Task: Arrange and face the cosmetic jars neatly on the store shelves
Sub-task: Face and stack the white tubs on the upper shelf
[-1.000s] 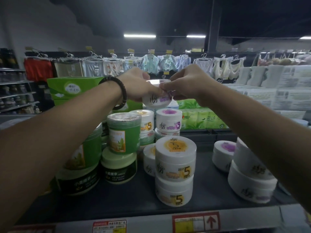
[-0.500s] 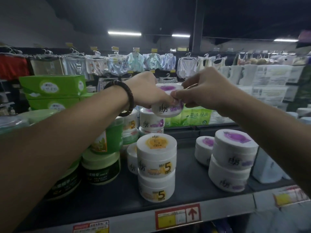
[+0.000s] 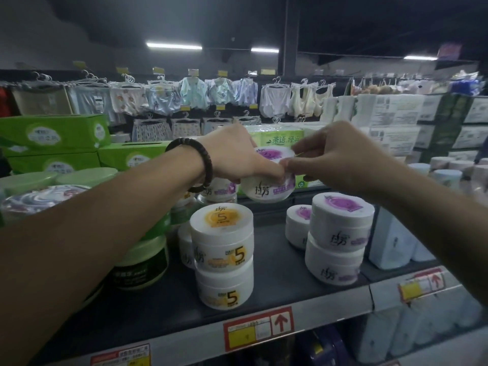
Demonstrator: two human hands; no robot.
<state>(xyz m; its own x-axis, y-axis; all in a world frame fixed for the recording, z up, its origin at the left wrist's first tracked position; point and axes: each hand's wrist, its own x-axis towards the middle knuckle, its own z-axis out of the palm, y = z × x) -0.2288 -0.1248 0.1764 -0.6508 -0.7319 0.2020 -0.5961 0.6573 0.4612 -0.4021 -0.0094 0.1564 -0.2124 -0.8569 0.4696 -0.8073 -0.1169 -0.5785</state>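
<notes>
**A:** Where's the jar [image 3: 266, 192]?

**B:** Up off the shelf [image 3: 285, 270], held between both hands. The left hand [image 3: 235, 157] is curled round its left side with the thumb across the front. The right hand [image 3: 340, 154] pinches it at the lid edge with its fingertips. Neither hand is free.

**A:** How does it sit?

**B:** The label faces front and the purple lid shows on top. It looks a little off upright, so I'd level it before it goes down.

**A:** And where should it go?

**B:** My guess is the purple stack [image 3: 340, 233], two jars of the same kind. It's below the hands and off to the right, almost under the right wrist. The yellow stack [image 3: 221, 254] is below the left hand, but that's the wrong sort.

**A:** Which hand is nearer, then?

**B:** The right. The move is down and to the right, with the right hand leading and the left letting go once the jar is steady. The left forearm hangs over the yellow stack, so it could knock that stack if it drops low.

**A:** Anything else close by?

**B:** One more purple jar [image 3: 299, 225], just left of the stack and a little behind it.
</notes>
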